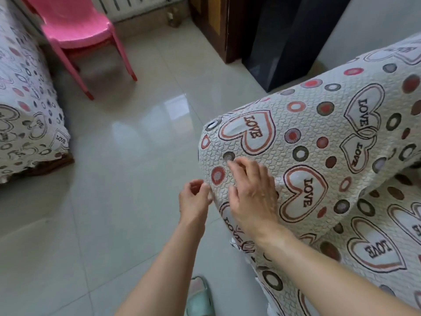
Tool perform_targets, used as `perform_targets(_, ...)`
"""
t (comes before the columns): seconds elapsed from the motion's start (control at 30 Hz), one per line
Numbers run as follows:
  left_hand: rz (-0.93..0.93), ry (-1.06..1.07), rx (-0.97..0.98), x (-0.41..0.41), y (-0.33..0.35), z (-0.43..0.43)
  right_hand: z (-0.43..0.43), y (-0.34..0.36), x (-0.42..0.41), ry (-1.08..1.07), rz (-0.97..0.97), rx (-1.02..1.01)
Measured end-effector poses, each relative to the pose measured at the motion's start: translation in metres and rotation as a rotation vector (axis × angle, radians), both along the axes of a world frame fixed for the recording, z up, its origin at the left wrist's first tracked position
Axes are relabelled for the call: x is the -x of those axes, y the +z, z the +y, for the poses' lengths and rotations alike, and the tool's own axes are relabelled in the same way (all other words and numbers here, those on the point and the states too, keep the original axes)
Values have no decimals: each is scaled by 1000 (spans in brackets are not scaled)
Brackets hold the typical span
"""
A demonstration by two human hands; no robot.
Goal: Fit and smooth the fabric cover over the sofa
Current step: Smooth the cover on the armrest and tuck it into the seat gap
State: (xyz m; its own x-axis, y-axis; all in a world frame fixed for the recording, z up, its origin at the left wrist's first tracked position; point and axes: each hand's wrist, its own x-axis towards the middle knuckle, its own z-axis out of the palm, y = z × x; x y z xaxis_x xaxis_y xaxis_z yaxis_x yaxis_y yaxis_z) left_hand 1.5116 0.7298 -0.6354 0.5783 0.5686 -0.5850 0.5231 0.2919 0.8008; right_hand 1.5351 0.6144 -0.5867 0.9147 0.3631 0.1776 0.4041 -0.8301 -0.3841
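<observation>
- Fabric cover, quilted with hearts and rings, lay draped over the sofa's rounded arm, and I take that arm as my landmark.
- My right hand rested flat on the near face of the arm, fingers spread and loose, pressing on the cloth and gripping nothing.
- My left hand sat at the arm's outer edge, floor side, thumb and fingertips pinched on the hem of the cover there.
- Judging by this, I was at the smoothing step on the arm: the cloth over its top looked fairly taut, while the hem below my wrists hung ragged and loose.
- Next move, as I judged it, called for drawing the pinched edge down and around the arm's front while the flat hand swept wrinkles outward.
- Beyond the arm, across the tiled floor, stood a pink chair; a slipper showed below the arm.
</observation>
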Motion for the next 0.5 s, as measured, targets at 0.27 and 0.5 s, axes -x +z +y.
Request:
perform_targets(0.27,-45,-311,-272,-99,49,48,37,5,-35,-54,23,1)
perform_targets(0.5,45,-429,-196,-116,52,70,45,5,-39,-87,-8,-44)
